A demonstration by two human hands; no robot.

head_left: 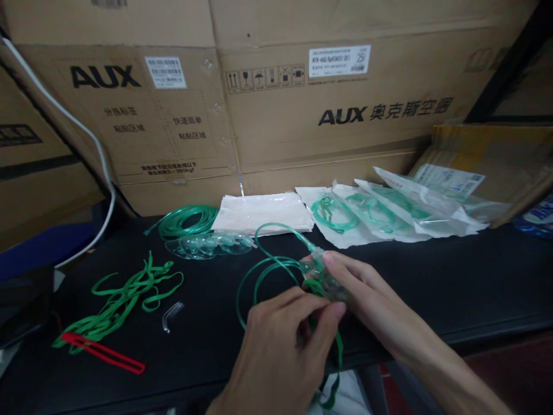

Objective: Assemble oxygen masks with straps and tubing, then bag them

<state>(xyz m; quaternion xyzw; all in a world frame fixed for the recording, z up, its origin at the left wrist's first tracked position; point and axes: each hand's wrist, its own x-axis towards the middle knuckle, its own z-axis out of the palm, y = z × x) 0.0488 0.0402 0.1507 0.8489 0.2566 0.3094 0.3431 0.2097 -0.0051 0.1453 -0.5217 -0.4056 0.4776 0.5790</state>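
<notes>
My right hand [367, 294] grips a clear plastic oxygen mask [317, 271] over the black table [453, 276]. Green tubing [268, 271] loops from the mask to the left and back. My left hand [280, 351] is pinched shut on a green strap [337, 357] at the mask's near side; the strap hangs down past the table edge.
Stacked clear masks [207, 245] and coiled green tubing [185, 221] lie at the back left. Loose green straps [125, 297], a red band [103, 353] and a small clear piece [171, 314] lie left. Empty white bags [263, 213] and sealed mask packets [389, 210] line the cardboard boxes [276, 115].
</notes>
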